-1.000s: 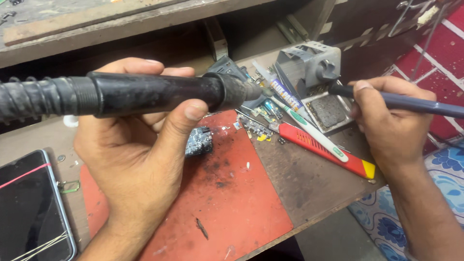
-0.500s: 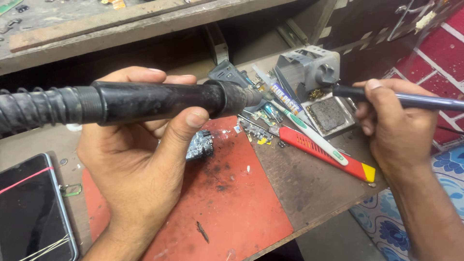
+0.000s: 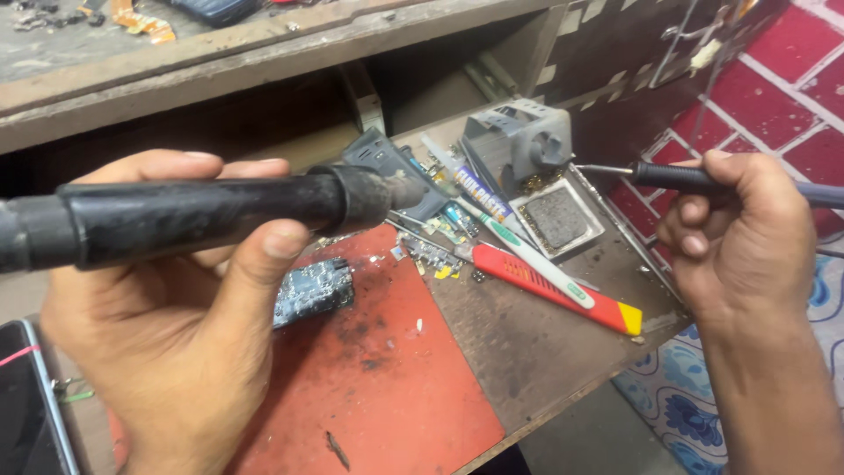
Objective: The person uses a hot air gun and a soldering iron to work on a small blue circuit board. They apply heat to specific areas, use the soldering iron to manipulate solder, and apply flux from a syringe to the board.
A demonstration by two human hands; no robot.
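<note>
The left hand [image 3: 176,352] has a closed grip around a thick black tool handle [image 3: 202,215], held level above the red mat [image 3: 387,387] on the tabletop [image 3: 527,343]. The right hand [image 3: 747,237] pinches what looks like a soldering iron [image 3: 677,176] near the grey stand [image 3: 519,145].

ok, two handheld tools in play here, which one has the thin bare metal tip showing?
The slim dark iron in the right hand, tip aimed at the grey stand. The left hand's thick black handpiece ends in a blunt wide nozzle.
</note>
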